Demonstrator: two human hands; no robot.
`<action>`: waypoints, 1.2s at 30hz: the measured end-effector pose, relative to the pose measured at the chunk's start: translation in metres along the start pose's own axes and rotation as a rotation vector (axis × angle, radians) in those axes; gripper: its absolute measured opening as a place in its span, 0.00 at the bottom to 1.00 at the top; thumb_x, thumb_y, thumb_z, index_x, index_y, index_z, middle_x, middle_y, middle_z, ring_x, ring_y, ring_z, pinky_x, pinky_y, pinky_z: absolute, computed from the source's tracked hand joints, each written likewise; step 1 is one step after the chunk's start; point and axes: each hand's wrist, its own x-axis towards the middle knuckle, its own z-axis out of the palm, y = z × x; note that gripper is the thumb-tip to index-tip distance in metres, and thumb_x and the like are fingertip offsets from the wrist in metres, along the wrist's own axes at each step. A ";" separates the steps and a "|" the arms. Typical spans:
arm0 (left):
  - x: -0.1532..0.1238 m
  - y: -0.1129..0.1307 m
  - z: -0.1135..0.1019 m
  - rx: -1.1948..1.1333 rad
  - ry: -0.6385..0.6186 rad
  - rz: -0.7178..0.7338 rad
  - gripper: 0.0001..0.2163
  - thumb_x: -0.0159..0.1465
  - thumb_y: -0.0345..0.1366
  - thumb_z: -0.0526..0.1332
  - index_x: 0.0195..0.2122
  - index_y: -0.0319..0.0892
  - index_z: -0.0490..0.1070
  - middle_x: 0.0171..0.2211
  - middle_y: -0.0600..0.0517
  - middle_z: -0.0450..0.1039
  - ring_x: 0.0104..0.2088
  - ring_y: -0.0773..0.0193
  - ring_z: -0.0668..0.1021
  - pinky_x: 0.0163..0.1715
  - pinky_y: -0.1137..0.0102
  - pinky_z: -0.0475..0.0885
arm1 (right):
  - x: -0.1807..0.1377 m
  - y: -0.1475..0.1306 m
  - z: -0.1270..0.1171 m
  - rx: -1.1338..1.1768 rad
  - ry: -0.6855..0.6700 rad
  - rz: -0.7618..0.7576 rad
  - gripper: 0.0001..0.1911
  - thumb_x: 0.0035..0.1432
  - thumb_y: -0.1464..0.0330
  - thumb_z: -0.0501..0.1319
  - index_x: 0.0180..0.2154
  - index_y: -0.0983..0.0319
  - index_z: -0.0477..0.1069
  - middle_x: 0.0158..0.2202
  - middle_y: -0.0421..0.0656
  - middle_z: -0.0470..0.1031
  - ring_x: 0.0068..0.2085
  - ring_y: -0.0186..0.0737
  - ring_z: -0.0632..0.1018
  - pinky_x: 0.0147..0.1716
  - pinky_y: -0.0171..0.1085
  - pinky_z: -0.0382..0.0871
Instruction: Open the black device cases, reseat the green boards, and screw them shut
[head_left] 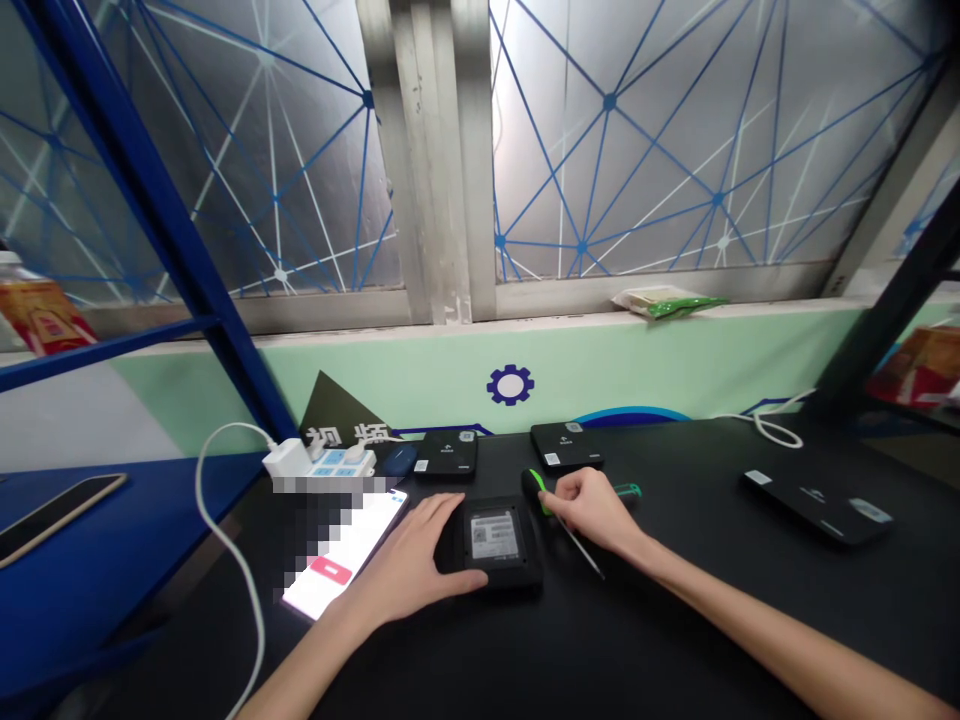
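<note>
On the dark table lies a flat black box (529, 574) with a printed label (494, 536) in its recessed top. My left hand (409, 562) grips the box at its left side, thumb along the near edge and fingers by the far corner. To the right of the box, my right hand (592, 508) is closed on a screwdriver (535, 490) with a black and green handle. Its thin metal shaft slants down to the right, the tip apart from the box. A second green handle (628, 491) lies partly hidden behind my right hand.
Two black boxes, one at the back left (445, 456) and one at the back middle (567, 445), lie near the wall; another black box (819, 506) is at right. A lit phone (352, 550) lies by my left arm. A white power strip (341, 463) and a cable (244, 560) are at left.
</note>
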 end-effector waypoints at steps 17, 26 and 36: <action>-0.002 0.005 -0.002 -0.058 -0.015 -0.027 0.41 0.55 0.60 0.67 0.66 0.50 0.58 0.67 0.46 0.58 0.63 0.43 0.66 0.60 0.52 0.65 | -0.003 -0.004 0.001 0.961 -0.190 0.152 0.19 0.55 0.54 0.69 0.28 0.65 0.74 0.22 0.40 0.71 0.18 0.26 0.61 0.16 0.28 0.53; -0.001 0.010 -0.002 -0.067 -0.024 -0.027 0.40 0.56 0.59 0.67 0.66 0.49 0.58 0.67 0.45 0.58 0.63 0.42 0.66 0.58 0.51 0.66 | -0.005 -0.014 -0.001 0.958 -0.107 -0.102 0.18 0.58 0.53 0.67 0.36 0.62 0.71 0.31 0.41 0.73 0.24 0.31 0.67 0.20 0.31 0.62; 0.002 0.010 0.008 -0.074 -0.042 0.021 0.42 0.57 0.62 0.64 0.67 0.49 0.56 0.68 0.43 0.55 0.66 0.41 0.61 0.61 0.48 0.62 | -0.014 -0.023 0.000 0.733 0.000 -0.319 0.18 0.64 0.52 0.60 0.44 0.60 0.70 0.35 0.44 0.75 0.29 0.38 0.73 0.29 0.38 0.71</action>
